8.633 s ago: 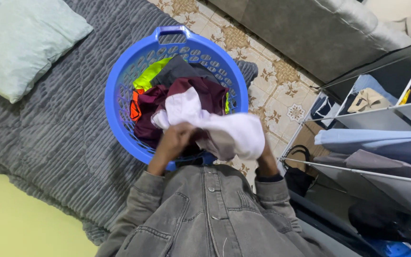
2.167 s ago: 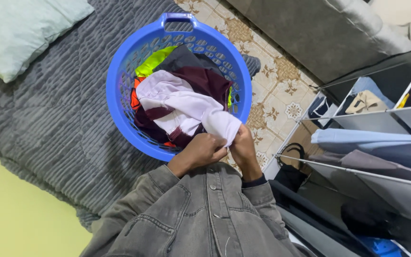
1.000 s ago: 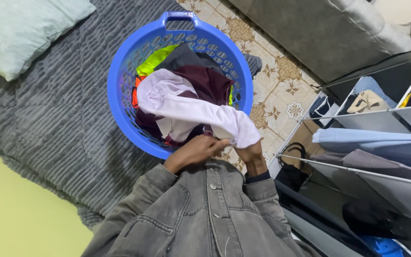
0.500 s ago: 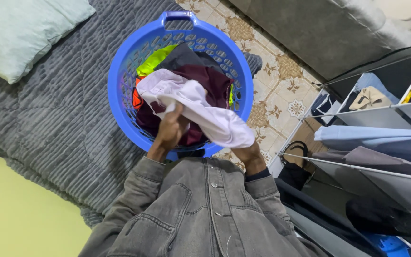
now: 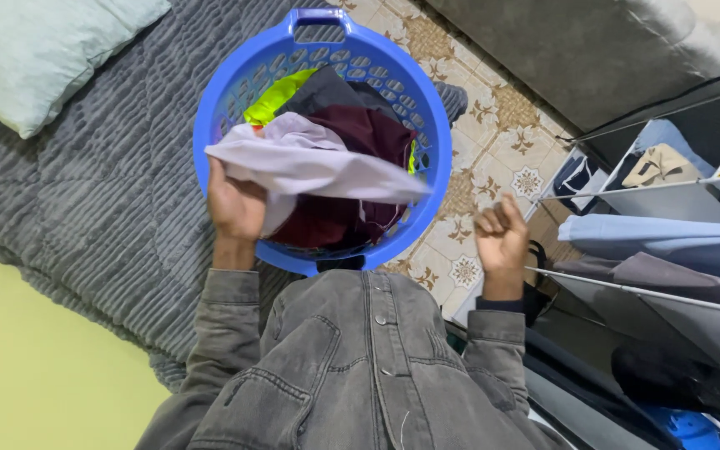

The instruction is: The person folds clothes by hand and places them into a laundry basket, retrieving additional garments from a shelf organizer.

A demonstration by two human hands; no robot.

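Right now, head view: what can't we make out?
- Left hand: fingertips hidden under the pale garment it grips.
- Blue basket: bottom and lower clothes buried under the pile.
- Right hand: blurred, apparently empty.
- Shelf rack: cut off by the right edge.

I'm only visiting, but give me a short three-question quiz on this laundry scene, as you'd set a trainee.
1. True or false: the right hand grips the pale garment.
2. Which hand holds that garment? A left hand; B right; C both.
3. Fill in: the clothes lie in a round ____ basket.

Key: 1 false, it is apart from the cloth, fingers loosely curled. 2 A. 3 blue.
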